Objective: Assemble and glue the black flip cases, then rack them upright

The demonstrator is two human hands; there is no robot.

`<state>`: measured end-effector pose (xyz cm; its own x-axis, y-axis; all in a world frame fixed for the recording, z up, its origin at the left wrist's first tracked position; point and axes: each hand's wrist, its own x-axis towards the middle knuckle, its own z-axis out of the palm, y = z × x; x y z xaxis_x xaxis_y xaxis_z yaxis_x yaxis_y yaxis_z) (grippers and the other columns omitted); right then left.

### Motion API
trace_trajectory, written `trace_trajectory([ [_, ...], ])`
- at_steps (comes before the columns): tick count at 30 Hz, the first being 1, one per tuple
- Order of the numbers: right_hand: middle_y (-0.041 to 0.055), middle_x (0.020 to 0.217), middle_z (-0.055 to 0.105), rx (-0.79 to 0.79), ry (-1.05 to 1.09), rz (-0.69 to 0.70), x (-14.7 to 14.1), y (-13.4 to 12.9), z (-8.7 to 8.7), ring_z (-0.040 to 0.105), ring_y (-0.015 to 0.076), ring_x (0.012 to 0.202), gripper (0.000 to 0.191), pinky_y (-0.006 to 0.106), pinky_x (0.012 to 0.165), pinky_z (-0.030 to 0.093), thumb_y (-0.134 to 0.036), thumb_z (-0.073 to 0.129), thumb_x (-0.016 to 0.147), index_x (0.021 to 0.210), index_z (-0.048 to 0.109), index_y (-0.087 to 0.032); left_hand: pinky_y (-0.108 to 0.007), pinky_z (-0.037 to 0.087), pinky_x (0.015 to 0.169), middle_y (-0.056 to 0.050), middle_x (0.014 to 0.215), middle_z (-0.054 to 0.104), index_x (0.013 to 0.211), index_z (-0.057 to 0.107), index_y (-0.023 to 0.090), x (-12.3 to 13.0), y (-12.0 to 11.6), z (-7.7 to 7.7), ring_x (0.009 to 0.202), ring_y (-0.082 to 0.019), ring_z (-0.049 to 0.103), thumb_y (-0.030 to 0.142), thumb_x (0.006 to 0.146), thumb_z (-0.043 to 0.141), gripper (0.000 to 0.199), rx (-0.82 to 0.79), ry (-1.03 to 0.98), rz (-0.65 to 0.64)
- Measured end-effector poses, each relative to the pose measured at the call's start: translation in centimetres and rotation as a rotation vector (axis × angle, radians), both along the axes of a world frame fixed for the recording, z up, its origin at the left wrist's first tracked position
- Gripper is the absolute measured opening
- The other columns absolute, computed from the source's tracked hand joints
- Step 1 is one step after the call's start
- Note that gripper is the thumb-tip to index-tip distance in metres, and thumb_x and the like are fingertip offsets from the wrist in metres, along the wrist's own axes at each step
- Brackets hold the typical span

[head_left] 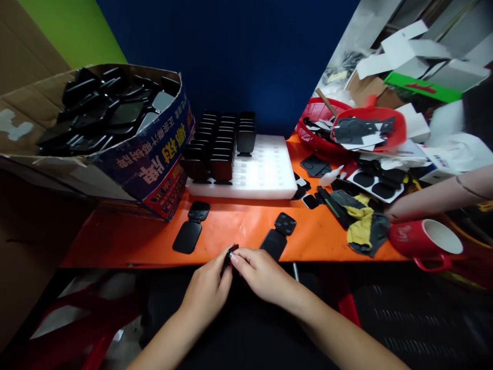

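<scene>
At the table's front edge, my left hand point(206, 285) is closed around a small dark piece point(228, 258), mostly hidden by the fingers. My right hand point(264, 272) meets it there, thumb and fingers pinched on the same piece. Just beyond the right hand lies a black hinged two-part plate point(274, 243), its smaller square showing several round dots. A similar black hinged plate point(187, 236) lies flat to the left. Behind them, a white foam tray point(265, 172) holds rows of upright black plates point(221, 167) on its left side.
A cardboard box point(134, 164) full of black plates stands at left. On the right are a red basket point(304, 128), a red scoop point(400, 131) with dark cutouts, a small white bottle point(330, 176), a grey-yellow glove point(360, 221) and a red mug point(412, 239). The tabletop point(231, 218) is orange.
</scene>
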<state>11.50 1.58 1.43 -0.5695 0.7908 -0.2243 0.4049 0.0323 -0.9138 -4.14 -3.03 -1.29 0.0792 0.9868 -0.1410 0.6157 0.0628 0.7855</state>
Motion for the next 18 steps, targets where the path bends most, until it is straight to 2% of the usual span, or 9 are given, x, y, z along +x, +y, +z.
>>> trace_trajectory([
  [2, 0.0049, 0.085, 0.064, 0.13, -0.127, 0.021, -0.1, -0.1, 0.3, 0.057, 0.0147, 0.077, 0.027, 0.026, 0.074, 0.041, -0.026, 0.035, 0.094, 0.084, 0.059, -0.017, -0.035, 0.049, 0.091, -0.009, 0.124, 0.06, 0.128, 0.05, 0.018, 0.1, -0.3, 0.1, 0.107, -0.023, 0.061, 0.022, 0.087, 0.04, 0.043, 0.087, 0.193, -0.083],
  [5, 0.0088, 0.094, 0.065, 0.193, -0.219, 0.065, 0.0, -0.3, 0.5, 0.058, 0.0171, 0.085, 0.027, 0.028, 0.079, 0.041, -0.024, 0.034, 0.094, 0.093, 0.059, -0.015, -0.036, 0.052, 0.085, -0.016, 0.123, 0.059, 0.131, 0.045, 0.009, 0.3, -0.6, -0.1, 0.101, -0.025, 0.064, 0.017, 0.086, 0.036, 0.047, 0.139, 0.363, -0.178],
  [7, 0.0072, 0.091, 0.064, 0.173, -0.199, 0.082, 0.2, -0.4, 0.4, 0.058, 0.0165, 0.082, 0.022, 0.027, 0.074, 0.041, -0.026, 0.039, 0.092, 0.091, 0.059, -0.016, -0.036, 0.054, 0.08, -0.018, 0.122, 0.06, 0.133, 0.041, 0.006, 0.5, -0.8, -0.3, 0.095, -0.025, 0.067, 0.014, 0.085, 0.033, 0.049, 0.114, 0.41, -0.215],
  [10, 0.0006, 0.074, 0.06, 0.086, -0.116, 0.017, 0.1, -0.4, -0.1, 0.053, 0.0121, 0.067, 0.021, 0.022, 0.06, 0.037, -0.029, 0.045, 0.089, 0.074, 0.055, -0.017, -0.038, 0.055, 0.076, -0.016, 0.125, 0.058, 0.134, 0.039, 0.01, 0.6, -1.1, -0.3, 0.092, -0.025, 0.068, 0.013, 0.086, 0.031, 0.049, 0.066, 0.402, -0.229],
  [12, -0.0024, 0.062, 0.052, 0.032, -0.06, -0.068, -0.1, -0.5, -0.7, 0.045, 0.0098, 0.058, 0.027, 0.022, 0.054, 0.033, -0.03, 0.046, 0.088, 0.064, 0.05, -0.017, -0.041, 0.054, 0.077, -0.015, 0.126, 0.057, 0.133, 0.041, 0.014, 0.7, -1.2, -0.3, 0.094, -0.026, 0.067, 0.015, 0.087, 0.031, 0.047, 0.042, 0.357, -0.205],
  [14, -0.0033, 0.059, 0.048, -0.013, 0.033, -0.129, -0.4, -0.5, -1.3, 0.042, 0.009, 0.056, 0.029, 0.022, 0.053, 0.031, -0.032, 0.049, 0.087, 0.061, 0.048, -0.017, -0.042, 0.051, 0.082, -0.014, 0.125, 0.059, 0.13, 0.045, 0.016, 0.7, -1.0, -0.4, 0.099, -0.027, 0.064, 0.017, 0.087, 0.033, 0.044, 0.012, 0.241, -0.153],
  [16, -0.0035, 0.059, 0.047, -0.141, 0.186, -0.145, -0.5, -0.3, -1.8, 0.041, 0.0084, 0.054, 0.03, 0.021, 0.051, 0.031, -0.039, 0.049, 0.086, 0.066, 0.051, -0.017, -0.039, 0.049, 0.085, -0.012, 0.118, 0.063, 0.122, 0.053, 0.018, 0.8, -0.6, -0.6, 0.1, -0.026, 0.063, 0.022, 0.087, 0.039, 0.038, -0.045, 0.005, -0.056],
  [18, -0.0048, 0.055, 0.046, -0.357, 0.365, -0.167, -0.5, -0.1, -2.3, 0.038, 0.0069, 0.045, 0.035, 0.02, 0.045, 0.029, -0.048, 0.044, 0.088, 0.075, 0.053, -0.017, -0.035, 0.049, 0.085, -0.01, 0.107, 0.067, 0.111, 0.058, 0.017, 0.9, 0.0, -0.7, 0.097, -0.024, 0.064, 0.026, 0.084, 0.046, 0.031, -0.129, -0.311, 0.075],
])
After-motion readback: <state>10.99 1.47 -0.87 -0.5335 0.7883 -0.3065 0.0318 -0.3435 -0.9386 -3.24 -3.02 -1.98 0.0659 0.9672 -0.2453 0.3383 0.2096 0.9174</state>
